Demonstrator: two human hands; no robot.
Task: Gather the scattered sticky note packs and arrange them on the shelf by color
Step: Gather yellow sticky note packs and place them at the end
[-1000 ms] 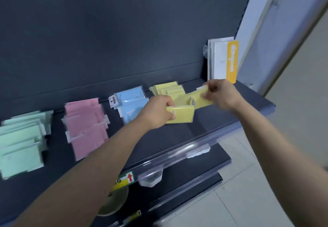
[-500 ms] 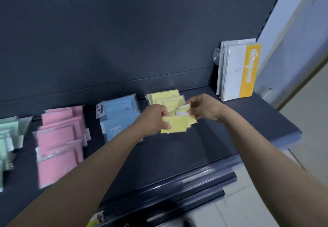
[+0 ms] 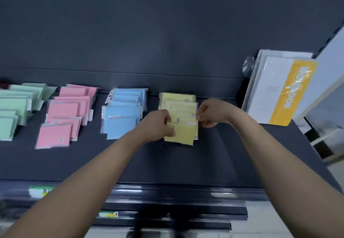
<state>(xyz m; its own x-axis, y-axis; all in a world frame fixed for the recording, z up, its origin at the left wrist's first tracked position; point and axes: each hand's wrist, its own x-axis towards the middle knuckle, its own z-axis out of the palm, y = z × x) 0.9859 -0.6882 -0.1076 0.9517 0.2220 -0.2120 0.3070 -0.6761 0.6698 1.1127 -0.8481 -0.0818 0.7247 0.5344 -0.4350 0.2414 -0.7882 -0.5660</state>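
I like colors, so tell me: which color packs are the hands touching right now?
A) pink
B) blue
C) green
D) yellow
D: the left hand and the right hand both pinch the yellow packs, which sit just right of the blue packs on the shelf.

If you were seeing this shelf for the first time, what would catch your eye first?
Four pastel rows of plastic-wrapped sticky note packs cross the dark shelf: mint green packs, pink packs, light blue packs, pale yellow packs. The left hand and right hand meet at the yellow row's front.
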